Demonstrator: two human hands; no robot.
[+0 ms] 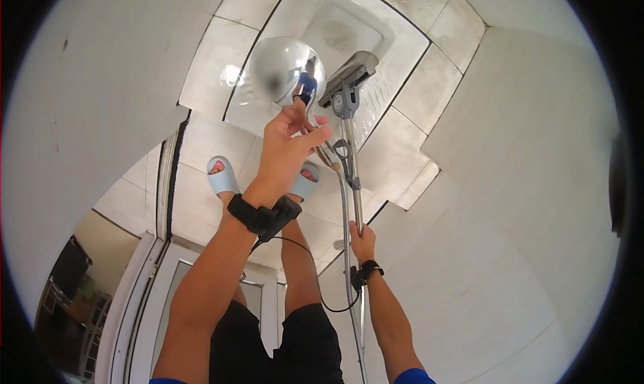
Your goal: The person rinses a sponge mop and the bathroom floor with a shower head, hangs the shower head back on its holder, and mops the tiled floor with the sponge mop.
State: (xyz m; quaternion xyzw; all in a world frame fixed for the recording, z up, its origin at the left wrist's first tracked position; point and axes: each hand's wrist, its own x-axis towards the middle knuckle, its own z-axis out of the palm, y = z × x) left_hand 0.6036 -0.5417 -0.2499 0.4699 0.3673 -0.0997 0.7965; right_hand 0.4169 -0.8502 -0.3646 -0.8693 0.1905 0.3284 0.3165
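My left hand (290, 144) is closed around the handle of a chrome shower head (287, 69), whose large round shiny back mirrors a person in blue. A metal shower hose (347, 250) runs down from the handle past my right forearm. Lower right, my right hand (363, 243) grips the metal pole of a squeeze mop (355, 166). The mop's grey head (349, 79) is tilted over the wet white floor fixture, beside the shower head. A grey lever sits partway along the pole. Black bands are strapped on both wrists.
A white squat toilet (295, 22) is set into the tiled floor (215, 69). My feet, in light blue slippers (223, 177), stand just before it. Pale walls rise on both sides. A white-framed door (144, 310) is lower left, and a black cable (315, 270) hangs between my wrists.
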